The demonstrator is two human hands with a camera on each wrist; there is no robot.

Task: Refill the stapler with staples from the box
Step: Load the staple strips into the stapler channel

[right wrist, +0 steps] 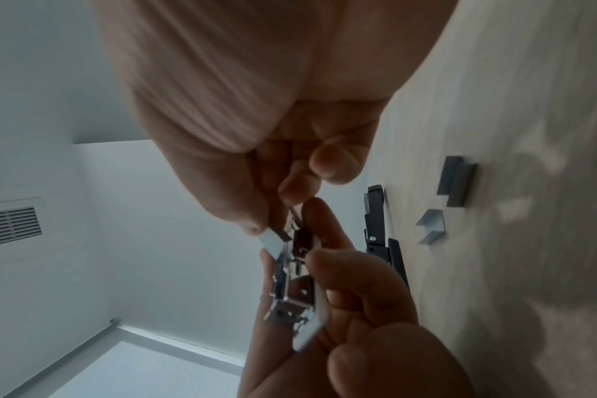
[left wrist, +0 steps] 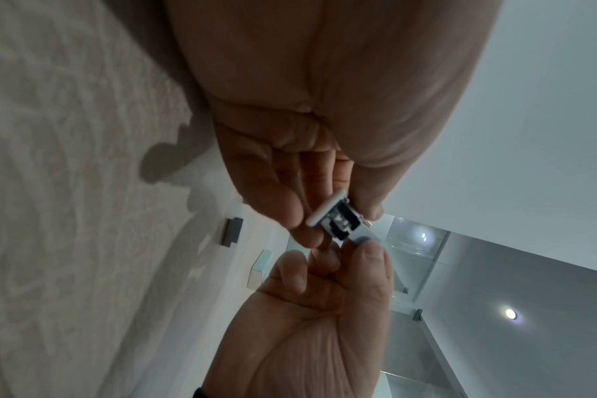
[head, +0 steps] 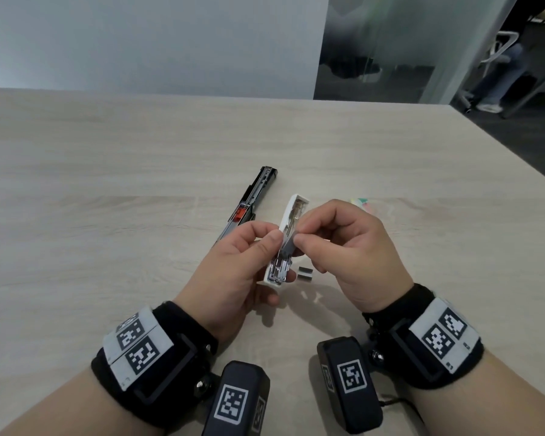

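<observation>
A white stapler (head: 291,212) with its metal channel open is held above the table in my left hand (head: 276,247), thumb on its left side and fingers curled behind it. My right hand (head: 300,236) pinches a grey staple strip (head: 287,247) between thumb and forefinger, right at the channel's middle. In the right wrist view the strip (right wrist: 278,233) touches the stapler's metal frame (right wrist: 295,290). The left wrist view shows the stapler's near end (left wrist: 334,218) between both hands. The staples box (head: 361,202) is mostly hidden behind my right hand.
A long black stapler part (head: 249,202) with a red piece lies on the wooden table (head: 107,215) beyond my left hand. Loose staple strips (head: 305,274) lie under my hands, also seen as strips (right wrist: 456,183). The table's right edge runs diagonally at the far right.
</observation>
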